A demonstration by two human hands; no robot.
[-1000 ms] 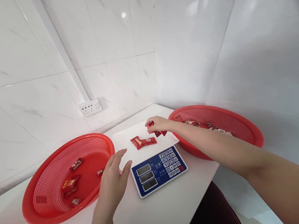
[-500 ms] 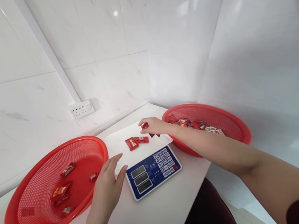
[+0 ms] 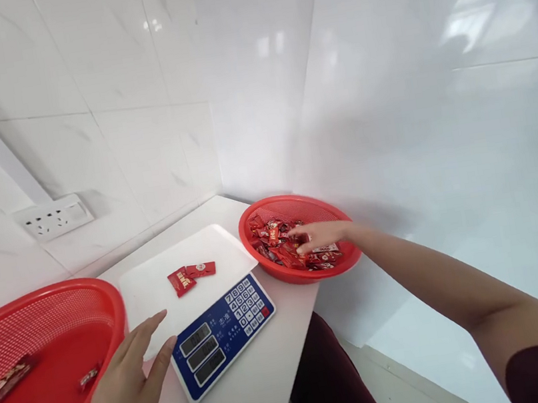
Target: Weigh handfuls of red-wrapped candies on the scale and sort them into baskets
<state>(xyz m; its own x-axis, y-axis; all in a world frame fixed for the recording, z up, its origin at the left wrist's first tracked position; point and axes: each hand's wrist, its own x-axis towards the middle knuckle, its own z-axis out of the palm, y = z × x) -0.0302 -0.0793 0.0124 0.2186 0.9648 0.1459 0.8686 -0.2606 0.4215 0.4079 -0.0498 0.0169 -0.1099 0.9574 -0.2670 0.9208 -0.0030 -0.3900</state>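
Over the right red basket [image 3: 250,248] my right hand [image 3: 322,234] reaches in, thumb and fingers apart above a heap of small red wrapped packets [image 3: 284,253]. No packet is clearly in its grasp. My left hand [image 3: 133,376] hovers between the left red basket [image 3: 113,305] and the scale [image 3: 226,336], fingers spread, holding nothing. On the scale's white pan [image 3: 144,281] lie two small red packets, one squarish [image 3: 180,282] and one flat and oblong [image 3: 202,270], touching each other. Digits show on the scale's display [image 3: 203,353].
A few wrapped packets [image 3: 10,378] are inside the left basket, which the frame cuts off. Behind the white table [image 3: 248,400] stand tiled walls with a power socket [image 3: 56,218]. The table's right edge runs beside my legs [image 3: 326,381].
My right hand has moved from above the pan to the right basket, and the red packets it held no longer show in it. The view has turned right; my left hand stays open.
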